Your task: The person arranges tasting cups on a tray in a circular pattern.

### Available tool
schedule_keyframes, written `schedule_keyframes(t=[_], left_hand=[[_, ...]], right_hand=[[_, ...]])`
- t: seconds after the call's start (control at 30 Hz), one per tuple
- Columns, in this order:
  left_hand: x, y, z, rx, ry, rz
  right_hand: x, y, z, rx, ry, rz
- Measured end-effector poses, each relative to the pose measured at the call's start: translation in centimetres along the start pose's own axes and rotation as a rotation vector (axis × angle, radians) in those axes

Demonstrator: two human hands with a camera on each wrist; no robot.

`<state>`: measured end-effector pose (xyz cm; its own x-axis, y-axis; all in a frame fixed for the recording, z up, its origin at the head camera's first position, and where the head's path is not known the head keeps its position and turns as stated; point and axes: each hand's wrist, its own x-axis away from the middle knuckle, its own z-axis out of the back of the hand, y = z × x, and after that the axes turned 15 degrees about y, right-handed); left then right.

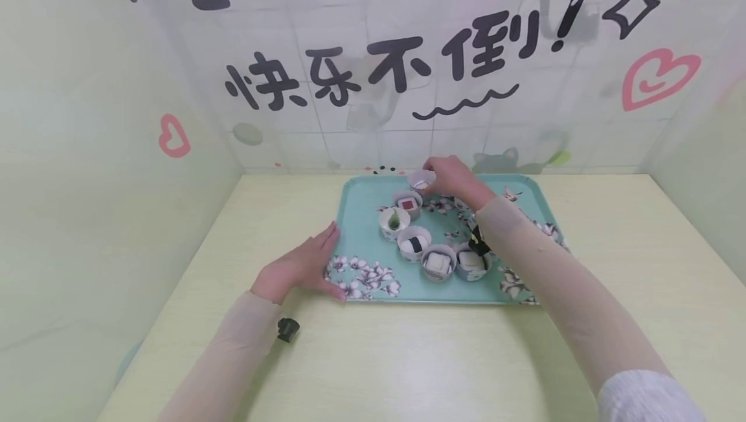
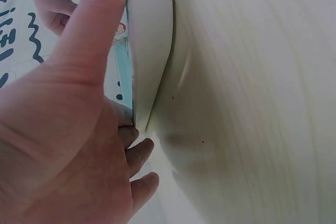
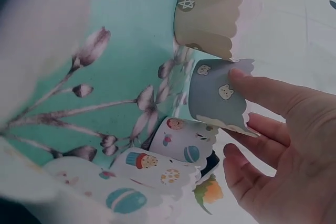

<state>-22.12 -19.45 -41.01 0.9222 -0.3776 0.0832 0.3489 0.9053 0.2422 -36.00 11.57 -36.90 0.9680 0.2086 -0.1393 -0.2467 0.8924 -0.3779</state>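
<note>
On yellow table (image 1: pixel 408 357): teal tray (image 1: pixel 367 205) with flowers. At tray's near left corner, left hand (image 1: pixel 303 266), flat, fingers straight and together, pressing its edge. At tray's far side, right hand (image 1: pixel 451 179), fingers pinching small paper cup (image 1: pixel 421 180). Nearby, five more little cups (image 1: pixel 431 247).

— How does the left hand (image 1: pixel 300 268) lie?

— Flat and low, palm down, fingers straight and together, pointing forward; the thumb (image 2: pixel 90 30) stretches out long. The forearm runs back toward the body in a pale sheer sleeve.

— And the right hand (image 1: pixel 451 179)?

— It reaches far forward, arm nearly straight, wrist bent slightly down. The fingers (image 3: pixel 268 95) curve gently, the index tip and thumb closed in a light pinch, the other fingers loosely curled beneath.

— Do the arms cross?

— No, they are well apart, the right reaching farther than the left.
</note>
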Motion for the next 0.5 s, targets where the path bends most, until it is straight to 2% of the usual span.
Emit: schedule_keyframes(t=[0.23,0.5], left_hand=[[-0.18,-0.15,-0.25,-0.005,0.004,0.001],[-0.09,-0.02,-0.14,-0.003,0.008,0.002]], right_hand=[[0.05,-0.1,-0.05,0.077,-0.044,0.031],[0.58,0.08,0.54,0.065,-0.063,0.064]])
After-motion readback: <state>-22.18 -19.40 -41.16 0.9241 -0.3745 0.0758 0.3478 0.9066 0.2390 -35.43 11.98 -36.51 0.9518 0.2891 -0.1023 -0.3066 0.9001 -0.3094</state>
